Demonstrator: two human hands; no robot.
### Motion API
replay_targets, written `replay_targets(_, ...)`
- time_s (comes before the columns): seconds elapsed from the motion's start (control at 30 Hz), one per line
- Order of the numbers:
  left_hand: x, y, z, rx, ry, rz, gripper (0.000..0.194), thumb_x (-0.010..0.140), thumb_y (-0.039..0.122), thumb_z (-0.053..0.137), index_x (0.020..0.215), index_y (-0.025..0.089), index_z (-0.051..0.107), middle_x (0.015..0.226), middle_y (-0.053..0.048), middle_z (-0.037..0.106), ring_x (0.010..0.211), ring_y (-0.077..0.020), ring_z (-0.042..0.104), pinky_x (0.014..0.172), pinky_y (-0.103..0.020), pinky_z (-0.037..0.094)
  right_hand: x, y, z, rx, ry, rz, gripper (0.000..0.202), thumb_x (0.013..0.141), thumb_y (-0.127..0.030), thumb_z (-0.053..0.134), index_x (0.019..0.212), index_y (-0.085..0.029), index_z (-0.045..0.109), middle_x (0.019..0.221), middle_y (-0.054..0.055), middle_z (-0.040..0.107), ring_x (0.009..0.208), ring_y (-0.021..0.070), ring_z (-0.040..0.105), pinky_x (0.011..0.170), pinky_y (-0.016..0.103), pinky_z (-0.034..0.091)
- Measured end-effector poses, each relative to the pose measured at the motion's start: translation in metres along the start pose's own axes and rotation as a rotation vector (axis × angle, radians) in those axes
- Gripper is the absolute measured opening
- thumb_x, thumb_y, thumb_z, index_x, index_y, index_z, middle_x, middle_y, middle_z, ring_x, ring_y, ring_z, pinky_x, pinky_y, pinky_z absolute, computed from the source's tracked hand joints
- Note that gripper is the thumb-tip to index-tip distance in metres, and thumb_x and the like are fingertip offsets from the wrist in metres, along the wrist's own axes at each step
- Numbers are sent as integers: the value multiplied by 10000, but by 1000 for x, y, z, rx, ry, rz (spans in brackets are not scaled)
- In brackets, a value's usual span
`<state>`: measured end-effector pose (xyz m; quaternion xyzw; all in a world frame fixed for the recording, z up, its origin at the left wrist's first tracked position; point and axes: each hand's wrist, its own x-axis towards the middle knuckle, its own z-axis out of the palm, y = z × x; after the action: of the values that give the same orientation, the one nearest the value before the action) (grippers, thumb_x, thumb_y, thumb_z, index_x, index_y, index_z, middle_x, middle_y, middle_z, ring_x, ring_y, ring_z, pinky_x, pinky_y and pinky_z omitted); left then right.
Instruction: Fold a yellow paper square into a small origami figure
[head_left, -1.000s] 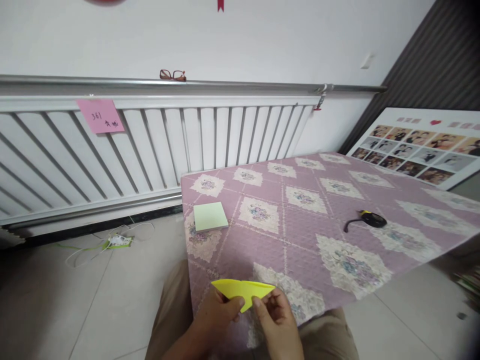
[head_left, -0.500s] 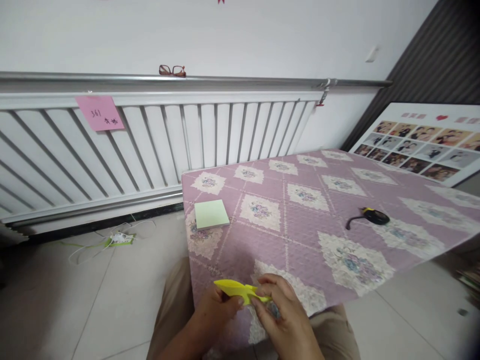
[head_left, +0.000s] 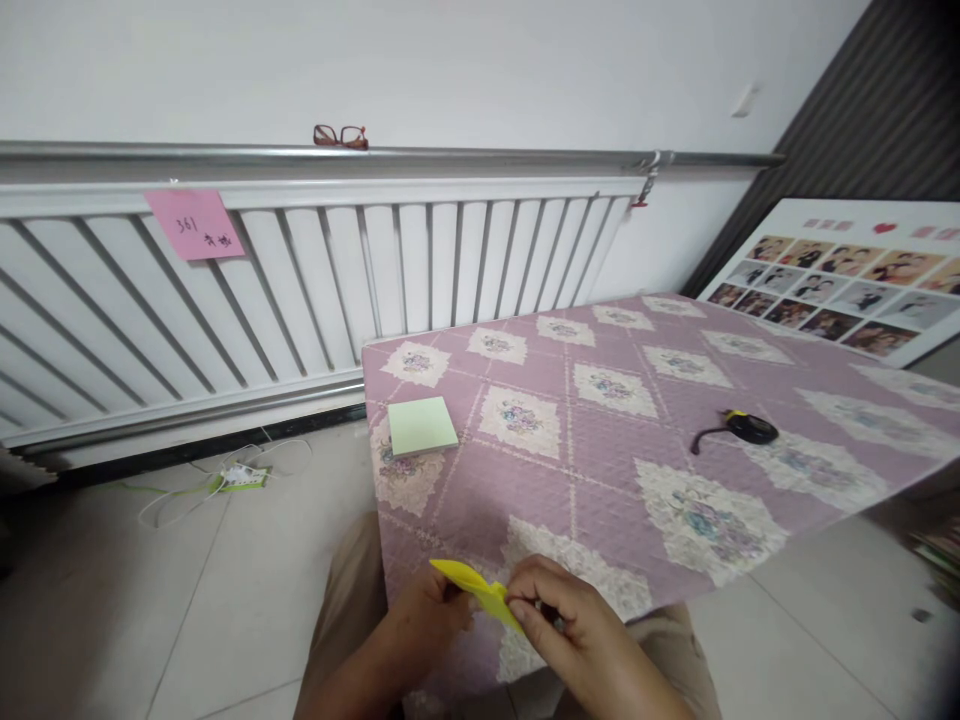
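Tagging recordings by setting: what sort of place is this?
Probably a room in a home: there is a white radiator along the wall, a flower-patterned cloth and a large board of photos.

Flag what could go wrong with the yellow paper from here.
1. Both the left hand and right hand grip the folded yellow paper; uneven pulling might tear or miscrease it.
2. It's held up near the close end of the floral tablecloth, so a slip could drop it off the edge.
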<state>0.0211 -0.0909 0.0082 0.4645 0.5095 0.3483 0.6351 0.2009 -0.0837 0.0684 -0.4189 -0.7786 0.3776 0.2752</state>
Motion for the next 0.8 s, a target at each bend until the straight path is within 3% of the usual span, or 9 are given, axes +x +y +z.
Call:
replay_targets(0.2, -6, 7, 2, -85, 0, -8, 92, 665, 157, 517, 725, 173, 584, 582, 50, 498, 585, -106, 430, 595, -238, 332, 1, -2, -1, -53, -2, -17, 151, 789, -148, 469, 733, -233, 582, 733, -7, 590, 664, 138, 556, 590, 232, 407)
replay_targets(0.37, -5, 2, 2, -154, -56, 12, 142, 640, 134, 547, 761, 176, 609, 594, 56, 521, 593, -107, 450, 608, -239, 336, 0, 0, 5, -113, 2, 33, 108, 739, -135, 527, 717, -235, 562, 721, -24, 590, 635, 128, 541, 572, 221, 393)
replay_targets(0.5, -4, -4, 1, -221, -107, 85, 90, 687, 205, 641, 765, 168, 616, 659, 31, 582, 640, -119, 511, 655, -256, 372, -1, -2, 10, -121, 13, 108, 120, 726, -133, 551, 790, -236, 553, 720, -36, 595, 617, 118, 539, 557, 209, 385)
replay_targets(0.67, -6, 3, 1, -301, -158, 181, 189, 710, 313, 715, 738, 168, 598, 817, -28, 659, 757, -162, 578, 714, -287, 409, 0, -13, 11, -135, -54, 146, 202, 727, -102, 545, 885, -225, 567, 754, -29, 600, 654, 114, 549, 595, 208, 394)
replay_targets(0.8, -8, 11, -1, -201, -150, 221, 206, 733, 356, 700, 736, 162, 632, 799, -37, 656, 739, -168, 575, 705, -293, 413, 1, -20, 9, -164, -79, 127, 135, 740, -115, 564, 834, -211, 569, 774, -12, 603, 693, 128, 550, 640, 228, 396)
